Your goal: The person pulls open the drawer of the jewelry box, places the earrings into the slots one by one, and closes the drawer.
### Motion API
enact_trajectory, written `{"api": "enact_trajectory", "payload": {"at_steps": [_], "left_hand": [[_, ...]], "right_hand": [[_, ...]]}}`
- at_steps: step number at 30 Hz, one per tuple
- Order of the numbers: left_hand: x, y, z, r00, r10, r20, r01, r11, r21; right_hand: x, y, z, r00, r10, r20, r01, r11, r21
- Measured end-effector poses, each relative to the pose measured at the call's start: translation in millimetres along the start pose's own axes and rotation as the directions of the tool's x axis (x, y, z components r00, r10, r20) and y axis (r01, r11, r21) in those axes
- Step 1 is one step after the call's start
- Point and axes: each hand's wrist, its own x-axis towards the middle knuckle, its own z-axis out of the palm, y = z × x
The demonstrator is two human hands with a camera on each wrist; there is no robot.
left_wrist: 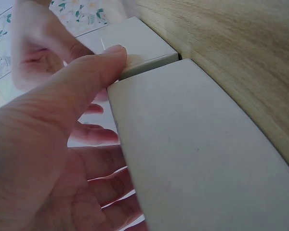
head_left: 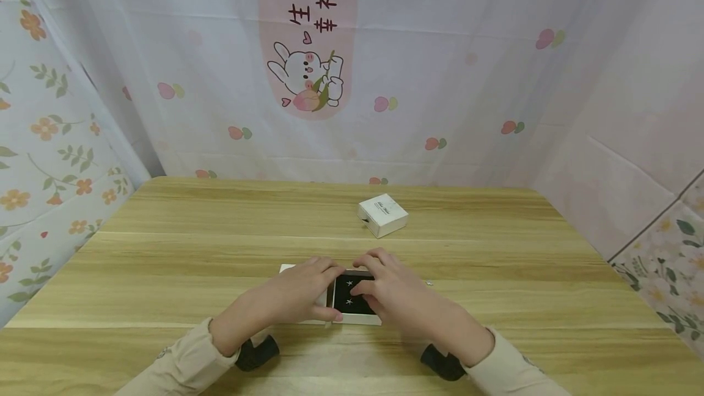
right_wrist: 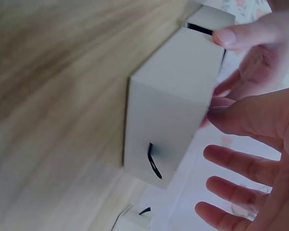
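Note:
A white drawer-style jewellery box [head_left: 357, 319] lies partly slid out on the table, its black insert [head_left: 343, 307] facing up. Two small silver star-shaped earrings [head_left: 349, 302] sit on the insert. My left hand [head_left: 299, 289] grips the box across where sleeve and drawer meet, its thumb on the near side wall [left_wrist: 149, 120]. Over the insert's right part is my right hand [head_left: 398, 289], fingers bent and spread, index and thumb close to the earrings. In the right wrist view a black ribbon pull [right_wrist: 154, 161] shows on the drawer's end. The right thumb tip is partly hidden behind the box rim.
Farther back on the wooden table [head_left: 220, 212] stands a second small white box [head_left: 383, 216] with dark lettering and a dark pull. A tiny silvery item [head_left: 429, 283] lies right of my right hand. Patterned cloth hangs behind and at both sides.

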Motion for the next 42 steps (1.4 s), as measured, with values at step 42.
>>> {"api": "enact_trajectory", "payload": {"at_steps": [42], "left_hand": [[0.3, 1.1, 0.4, 0.999, -0.037, 0.014, 0.037, 0.999, -0.007]], "right_hand": [[-6.2, 20, -2, 0.954, 0.19, 0.233, -0.24, 0.948, 0.207]]}}
